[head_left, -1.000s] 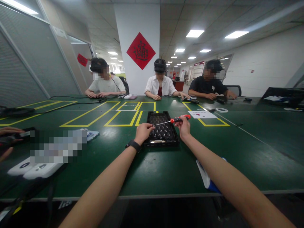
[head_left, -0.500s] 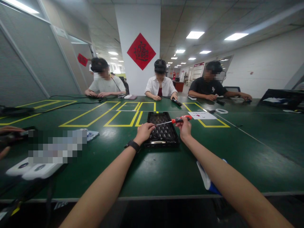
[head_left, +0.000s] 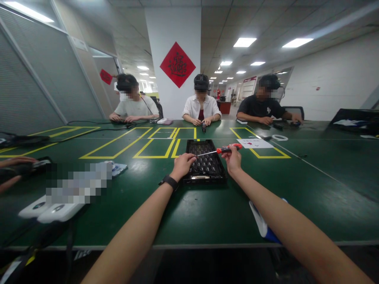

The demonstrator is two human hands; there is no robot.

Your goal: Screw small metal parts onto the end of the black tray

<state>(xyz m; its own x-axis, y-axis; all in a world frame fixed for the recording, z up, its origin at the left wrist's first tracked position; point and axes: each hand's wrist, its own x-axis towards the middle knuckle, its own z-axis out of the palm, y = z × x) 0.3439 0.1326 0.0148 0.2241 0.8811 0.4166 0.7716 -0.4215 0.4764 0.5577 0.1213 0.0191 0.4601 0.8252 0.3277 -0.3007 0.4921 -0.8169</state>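
Note:
My right hand (head_left: 233,159) is closed around the red-and-black handle of a screwdriver (head_left: 225,150). The screwdriver's thin metal shaft slants left over a black open-topped case (head_left: 219,173) and ends at the fingertips of my left hand (head_left: 182,165). Those fingers are pinched together at the tip; whatever sits between them is too small to make out. The case lies on the green table, its inside lined with rows of small shiny shapes and a light metallic piece at its near edge. A dark band circles my left wrist.
White devices (head_left: 59,213) lie to the left, partly blurred out, near another person's hands (head_left: 17,167). A blue-and-white object (head_left: 263,225) is under my right forearm. Beyond the case are a paper sheet (head_left: 260,142) and a white ring (head_left: 280,137). Three people sit opposite.
My hands, the screwdriver and the case keep nearly the same arrangement; the view has shifted slightly. Across the table, the middle person's dark tool has swung inward and the right-hand person's outstretched arm has drawn in.

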